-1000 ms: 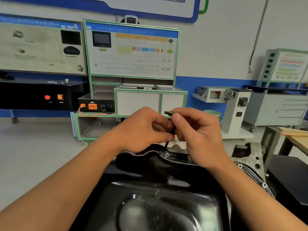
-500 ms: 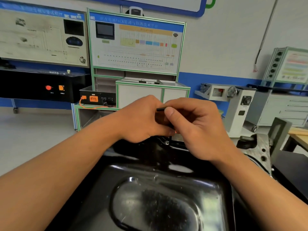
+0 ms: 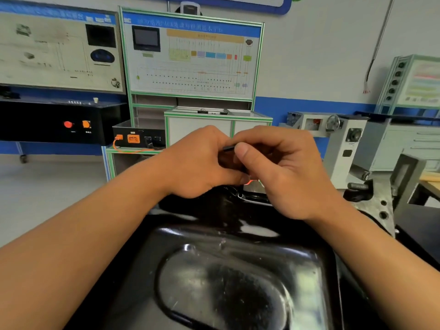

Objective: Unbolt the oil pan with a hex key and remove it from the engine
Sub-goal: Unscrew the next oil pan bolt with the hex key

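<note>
1. While both hands work together over the far rim of the oil pan (image 3: pixel 238 270), at 12 o'clock from its domed belly, I judge the job to be in the unbolting stage.
2. Right hand (image 3: pixel 285 172): thumb and forefinger pinch the short dark arm of the hex key (image 3: pixel 229 147), which pokes out toward 9 o'clock.
3. Left hand (image 3: pixel 202 163): fingers curl in around the key's long shank. The grip looks closed on it, though my knuckles hide the contact.
4. Key tip: hidden. A bolt (image 3: pixel 240 196) shows on the rim flange just below my hands, at 6 o'clock from the key. I cannot tell whether the tip is seated in it.
5. Oil pan: black and glossy, belly up on the engine, filling the view at 6 o'clock. It is not lifted.
6. Done so far: I cannot count it. Two open holes show in the grey engine casting (image 3: pixel 378 194) at 3 o'clock, but I cannot tell whether they belong to the pan.
7. Left to do, as I judge it: this bolt, any rim bolts hidden under my forearms, then lifting the pan off.
</note>
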A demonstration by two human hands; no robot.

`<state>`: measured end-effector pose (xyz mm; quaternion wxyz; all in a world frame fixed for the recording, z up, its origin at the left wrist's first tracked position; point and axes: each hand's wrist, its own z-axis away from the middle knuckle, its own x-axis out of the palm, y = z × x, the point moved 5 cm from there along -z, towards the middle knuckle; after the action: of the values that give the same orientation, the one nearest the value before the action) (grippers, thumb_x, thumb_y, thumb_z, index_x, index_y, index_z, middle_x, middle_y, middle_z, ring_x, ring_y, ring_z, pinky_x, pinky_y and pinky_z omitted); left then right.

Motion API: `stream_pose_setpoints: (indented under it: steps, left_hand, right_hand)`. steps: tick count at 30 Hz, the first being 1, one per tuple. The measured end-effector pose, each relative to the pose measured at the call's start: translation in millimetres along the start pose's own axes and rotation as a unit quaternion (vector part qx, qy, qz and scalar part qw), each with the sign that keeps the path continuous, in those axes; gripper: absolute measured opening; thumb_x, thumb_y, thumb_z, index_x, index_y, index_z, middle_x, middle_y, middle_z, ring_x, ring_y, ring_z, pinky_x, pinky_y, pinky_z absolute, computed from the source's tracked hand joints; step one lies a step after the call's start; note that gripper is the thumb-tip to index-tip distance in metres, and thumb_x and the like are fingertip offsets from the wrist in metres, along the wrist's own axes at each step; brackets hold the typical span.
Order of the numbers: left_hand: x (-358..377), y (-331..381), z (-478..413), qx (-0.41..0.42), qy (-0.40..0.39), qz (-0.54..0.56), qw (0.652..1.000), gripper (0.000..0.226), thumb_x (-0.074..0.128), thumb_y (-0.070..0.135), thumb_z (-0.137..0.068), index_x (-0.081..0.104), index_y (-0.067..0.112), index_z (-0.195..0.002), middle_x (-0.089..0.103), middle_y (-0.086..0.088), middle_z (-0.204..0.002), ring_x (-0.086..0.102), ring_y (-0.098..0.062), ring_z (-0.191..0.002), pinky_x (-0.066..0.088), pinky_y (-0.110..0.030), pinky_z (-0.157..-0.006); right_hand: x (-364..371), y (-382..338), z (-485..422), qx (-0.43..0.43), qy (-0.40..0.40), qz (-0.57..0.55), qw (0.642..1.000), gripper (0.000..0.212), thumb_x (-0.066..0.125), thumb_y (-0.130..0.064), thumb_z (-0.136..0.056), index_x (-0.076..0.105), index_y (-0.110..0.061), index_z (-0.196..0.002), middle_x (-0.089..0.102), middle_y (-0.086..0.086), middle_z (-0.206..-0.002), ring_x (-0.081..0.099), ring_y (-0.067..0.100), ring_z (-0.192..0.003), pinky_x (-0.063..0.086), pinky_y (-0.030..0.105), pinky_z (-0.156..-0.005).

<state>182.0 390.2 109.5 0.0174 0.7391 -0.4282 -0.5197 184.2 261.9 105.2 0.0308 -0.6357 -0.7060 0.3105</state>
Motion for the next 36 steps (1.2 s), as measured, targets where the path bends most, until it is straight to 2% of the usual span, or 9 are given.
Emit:
stream_pose_setpoints:
  steps: [2,4,8,17,21,23,26,30,36]
  left_hand:
    - [1,-4,0,-0.002,-0.004,0.006,1.000,0.014,0.076,0.017,-0.083,0.070,0.020,-0.071,0.065,-0.008,-0.067,0.060,-0.023,-0.064,0.049,-0.037,-0.065]
    - [-1,-8,-1,-0.014,-0.001,0.021,1.000,0.035,0.074,0.016,-0.081,0.058,0.028,-0.053,0.050,0.009,-0.051,0.045,-0.007,-0.051,0.038,-0.020,-0.053]
    - [0,-15,-5,-0.020,-0.010,0.018,1.000,0.049,0.061,-0.006,-0.077,0.041,0.025,-0.045,0.036,0.012,-0.044,0.034,-0.005,-0.046,0.028,-0.014,-0.048]
    - [-2,-22,-10,-0.025,-0.003,0.024,0.999,0.043,0.063,0.003,-0.081,0.051,0.028,-0.048,0.046,0.012,-0.047,0.040,-0.003,-0.048,0.033,-0.015,-0.050]
    - [-8,-22,-8,-0.013,0.021,0.005,1.000,0.014,0.067,0.018,-0.075,0.061,0.012,-0.065,0.055,-0.003,-0.057,0.045,-0.006,-0.055,0.038,-0.026,-0.054]
    - [-8,-27,-7,-0.022,0.027,0.001,0.999,0.017,0.072,0.012,-0.078,0.061,0.007,-0.066,0.056,-0.002,-0.056,0.046,-0.008,-0.055,0.040,-0.027,-0.057]
    - [-5,-34,-6,-0.051,0.022,0.010,0.998,0.023,0.072,0.004,-0.082,0.058,0.001,-0.064,0.054,-0.004,-0.052,0.045,-0.009,-0.052,0.039,-0.033,-0.056]
    - [-2,-35,-8,-0.071,0.031,0.019,0.997,0.046,0.073,0.002,-0.082,0.040,0.016,-0.052,0.040,0.013,-0.042,0.034,-0.005,-0.045,0.030,-0.016,-0.049]
    - [-1,-30,-6,-0.069,0.028,0.022,0.997,0.045,0.076,0.004,-0.081,0.046,0.022,-0.053,0.047,0.017,-0.044,0.041,-0.001,-0.045,0.034,-0.011,-0.053]
  right_hand:
    - [4,1,-1,0.003,-0.016,0.000,1.000,0.018,0.059,-0.006,-0.091,0.075,-0.013,-0.096,0.074,-0.003,-0.084,0.067,0.012,-0.068,0.051,0.024,-0.062]
    - [9,1,-4,-0.004,-0.030,0.016,0.999,0.016,0.061,-0.006,-0.089,0.075,-0.015,-0.090,0.071,-0.005,-0.076,0.058,0.007,-0.054,0.044,0.017,-0.055]
    - [12,3,-7,-0.022,-0.025,0.083,0.996,0.008,0.079,-0.022,-0.082,0.071,-0.021,-0.084,0.066,0.001,-0.069,0.048,0.015,-0.050,0.039,0.021,-0.051]
    - [10,4,-8,-0.029,0.012,0.158,0.987,0.007,0.071,-0.018,-0.085,0.076,-0.014,-0.088,0.068,-0.002,-0.067,0.057,0.012,-0.054,0.045,0.022,-0.054]
    - [17,3,-10,-0.040,-0.032,0.172,0.984,0.025,0.055,-0.010,-0.090,0.074,-0.008,-0.105,0.073,-0.003,-0.086,0.064,0.003,-0.072,0.049,0.020,-0.069]
    - [17,9,-10,-0.022,-0.050,0.155,0.986,0.031,0.047,-0.009,-0.095,0.069,-0.006,-0.117,0.072,-0.008,-0.089,0.063,-0.001,-0.074,0.050,0.021,-0.073]
    - [15,22,-12,0.057,-0.054,0.059,0.995,0.032,0.043,-0.018,-0.104,0.056,-0.010,-0.131,0.070,-0.013,-0.072,0.067,0.009,-0.065,0.055,0.029,-0.070]
    - [13,36,-18,0.180,-0.052,-0.124,0.974,0.017,0.044,-0.023,-0.107,0.058,-0.014,-0.112,0.075,0.001,-0.076,0.068,0.018,-0.054,0.051,0.021,-0.055]
    - [12,42,-22,0.229,-0.018,-0.156,0.961,0.028,0.055,-0.035,-0.101,0.062,-0.010,-0.091,0.067,0.009,-0.068,0.060,0.019,-0.043,0.041,0.023,-0.047]
